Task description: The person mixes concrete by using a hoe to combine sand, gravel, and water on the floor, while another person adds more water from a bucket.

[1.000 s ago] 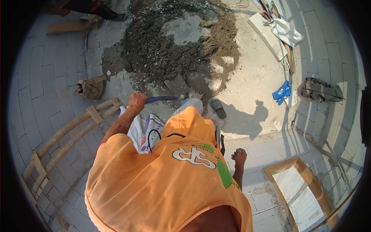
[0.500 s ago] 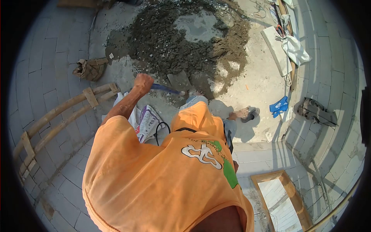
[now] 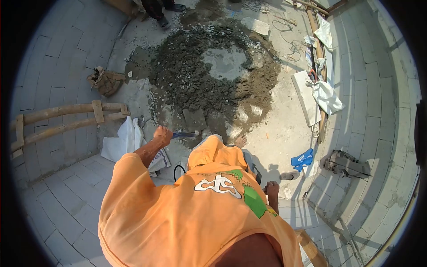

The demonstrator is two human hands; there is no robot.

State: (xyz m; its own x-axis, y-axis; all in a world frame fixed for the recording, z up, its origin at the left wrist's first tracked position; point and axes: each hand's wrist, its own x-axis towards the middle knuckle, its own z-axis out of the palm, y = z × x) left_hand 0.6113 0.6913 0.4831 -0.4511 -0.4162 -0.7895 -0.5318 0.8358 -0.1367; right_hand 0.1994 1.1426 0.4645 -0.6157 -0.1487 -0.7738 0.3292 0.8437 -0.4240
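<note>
My left hand (image 3: 163, 134) is wrapped round the blue handle of a shovel (image 3: 181, 135). Its flat grey blade (image 3: 194, 119) lies at the near edge of a heap of wet concrete mix (image 3: 178, 80). A pool of grey water (image 3: 224, 62) fills the hollow in the heap's middle. Beside my right hip hangs my right hand (image 3: 271, 188), its fingers curled into a fist with nothing sticking out. One bare foot (image 3: 240, 141) stands on the floor near the heap, and a dark slipper (image 3: 289, 175) lies behind it to the right.
White sacks (image 3: 126, 138) lie to the left by a wooden ladder (image 3: 62, 115) at the block wall. A paper bag (image 3: 106, 81) stands beyond. On the right are a block slab (image 3: 307, 99), a blue cloth (image 3: 302, 159) and a grey bag (image 3: 347, 164). Another person's legs (image 3: 156, 11) show at the top.
The view has shifted, showing more floor beyond the heap and the other person's legs. My right fist has come into fuller view. My bare foot has moved forward, away from the slipper.
</note>
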